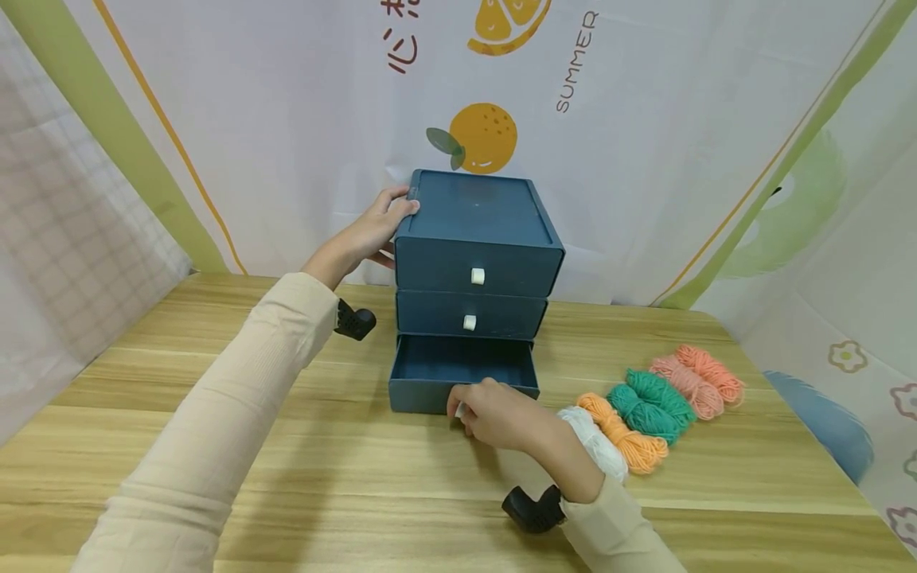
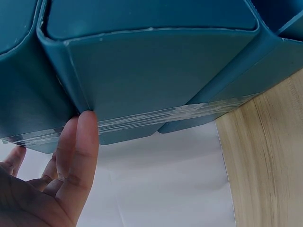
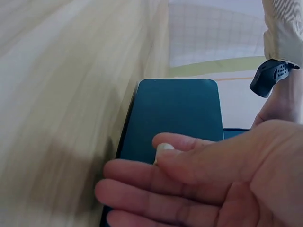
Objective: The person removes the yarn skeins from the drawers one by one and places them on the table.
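A dark blue three-drawer cabinet [image 1: 478, 208] stands on the table, its bottom drawer [image 1: 419, 396] pulled partly out; the inside that shows is bare. My right hand [image 1: 501, 415] pinches the small white knob [image 3: 164, 147] of that drawer between thumb and index finger, the other fingers extended below. On the cabinet's left side, my left hand [image 1: 375, 227] braces with its thumb at the top edge. In the left wrist view its fingertips [image 2: 88, 124] press the side wall near a band of clear tape [image 2: 184, 112]. The upper two drawers, with white knobs [image 1: 478, 276], are closed.
Right of the cabinet lie bundles of yarn in a slanting row: white yarn [image 1: 596, 446], orange yarn [image 1: 623, 434], green yarn [image 1: 652, 404], and pink yarn [image 1: 688, 386] at the far end. A printed curtain [image 1: 301, 119] hangs behind the wooden table [image 1: 344, 485].
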